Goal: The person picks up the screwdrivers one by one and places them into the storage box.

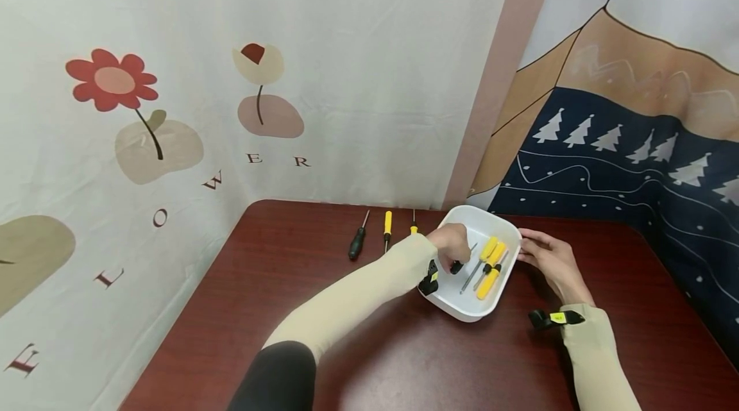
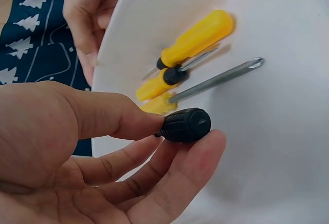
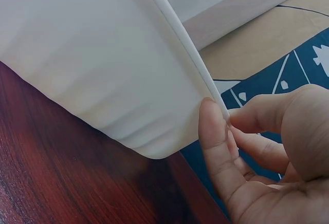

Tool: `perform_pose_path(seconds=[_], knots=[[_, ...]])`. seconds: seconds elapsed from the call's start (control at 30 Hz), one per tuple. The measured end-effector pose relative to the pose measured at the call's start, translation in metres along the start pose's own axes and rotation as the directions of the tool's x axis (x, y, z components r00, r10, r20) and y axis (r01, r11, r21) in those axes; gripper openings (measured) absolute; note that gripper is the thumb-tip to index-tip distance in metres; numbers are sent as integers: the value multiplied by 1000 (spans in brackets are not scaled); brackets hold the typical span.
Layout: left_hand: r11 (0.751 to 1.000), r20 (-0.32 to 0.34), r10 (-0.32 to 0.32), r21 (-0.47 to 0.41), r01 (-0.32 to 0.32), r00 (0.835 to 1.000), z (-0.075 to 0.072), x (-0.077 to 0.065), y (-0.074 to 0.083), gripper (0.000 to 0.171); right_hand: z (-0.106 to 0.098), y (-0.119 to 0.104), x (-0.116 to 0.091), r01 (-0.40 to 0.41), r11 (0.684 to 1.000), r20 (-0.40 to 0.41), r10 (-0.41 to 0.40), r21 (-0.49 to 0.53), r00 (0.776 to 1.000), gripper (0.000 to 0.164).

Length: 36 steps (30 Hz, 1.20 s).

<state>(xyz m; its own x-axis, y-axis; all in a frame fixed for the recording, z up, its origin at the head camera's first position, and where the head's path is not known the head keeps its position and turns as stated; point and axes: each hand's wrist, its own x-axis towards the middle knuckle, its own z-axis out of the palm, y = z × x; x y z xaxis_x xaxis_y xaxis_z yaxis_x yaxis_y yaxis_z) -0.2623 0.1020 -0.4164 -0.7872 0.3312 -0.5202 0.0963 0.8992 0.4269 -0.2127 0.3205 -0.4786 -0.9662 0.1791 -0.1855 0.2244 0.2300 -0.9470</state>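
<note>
My left hand (image 1: 452,244) reaches into a white plastic box (image 1: 462,313). Between thumb and fingers it pinches the dark handle of a small screwdriver (image 2: 187,125), just above the box floor; the shaft is mostly hidden by the hand in the left wrist view. Beside it in the box lie three yellow-handled screwdrivers (image 2: 200,36), side by side, with black collars showing on two of them. My right hand (image 1: 551,263) is at the box's right side. Seen from the right wrist, its thumb and fingers pinch the rim near a corner.
On the brown table (image 1: 231,334), left of the box, lie a dark-handled screwdriver (image 1: 357,243), a yellow-handled one (image 1: 388,224) and another yellow one (image 1: 414,229) partly behind the left wrist. A printed curtain (image 1: 369,109) hangs along the table's back edge.
</note>
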Motion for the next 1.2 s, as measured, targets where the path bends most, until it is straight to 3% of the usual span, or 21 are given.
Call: perform_pose_path(seconds=[0.27, 0.43, 0.7, 1.2], knots=[[995, 75, -90, -35, 93, 993, 8, 3, 3, 25, -1, 1, 0, -11, 1000, 3, 11, -2, 1000, 49], [992, 121, -126, 10, 125, 985, 9, 0, 8, 26, 0, 0, 0, -10, 1000, 7, 10, 0, 1000, 49], [990, 163, -133, 65, 124, 978, 11, -11, 15, 19, 0, -2, 0, -14, 1000, 6, 14, 5, 1000, 49], [987, 182, -161, 41, 157, 970, 13, -12, 21, 17, 0, -1, 0, -24, 1000, 6, 24, 6, 1000, 48]])
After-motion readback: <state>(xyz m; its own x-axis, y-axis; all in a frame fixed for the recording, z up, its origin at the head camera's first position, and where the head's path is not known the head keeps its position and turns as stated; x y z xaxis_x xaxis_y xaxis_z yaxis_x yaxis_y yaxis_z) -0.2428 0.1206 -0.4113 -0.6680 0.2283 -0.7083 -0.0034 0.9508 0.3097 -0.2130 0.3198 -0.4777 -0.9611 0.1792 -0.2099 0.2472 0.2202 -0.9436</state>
